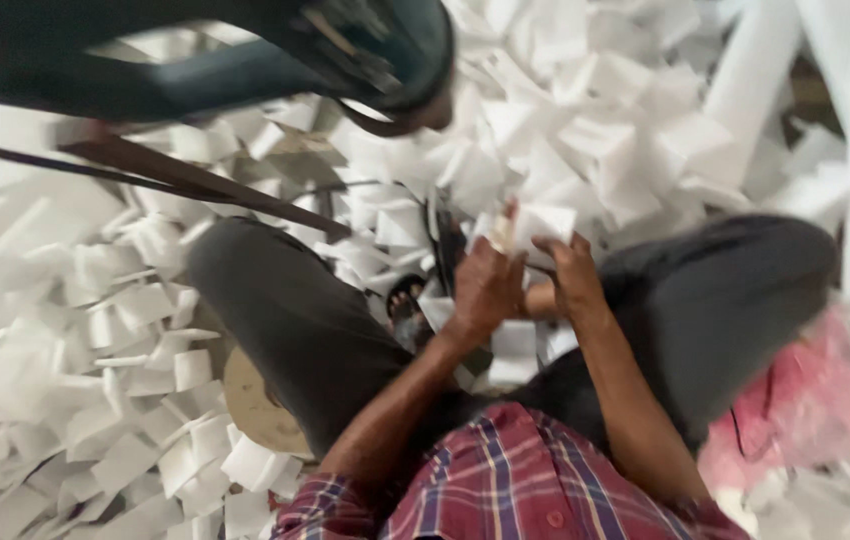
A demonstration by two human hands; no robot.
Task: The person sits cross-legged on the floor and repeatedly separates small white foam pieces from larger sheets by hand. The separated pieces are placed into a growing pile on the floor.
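Note:
I sit with my knees apart in grey trousers among heaps of white foam pieces. My left hand (pixel 485 285) and my right hand (pixel 570 270) are raised together in front of me, both gripping one white foam piece (pixel 535 225) between them. Another white piece (pixel 515 350) lies in my lap just below the hands. The picture is motion-blurred, so the fingers' exact hold is unclear.
Piles of white foam pieces (pixel 125 330) cover the floor on all sides. A dark chair-like frame (pixel 345 50) hangs over the top left, with a dark strap (pixel 185 175) below it. A pink plastic bag (pixel 805 400) lies at my right knee. A sandal (pixel 405 300) shows between my legs.

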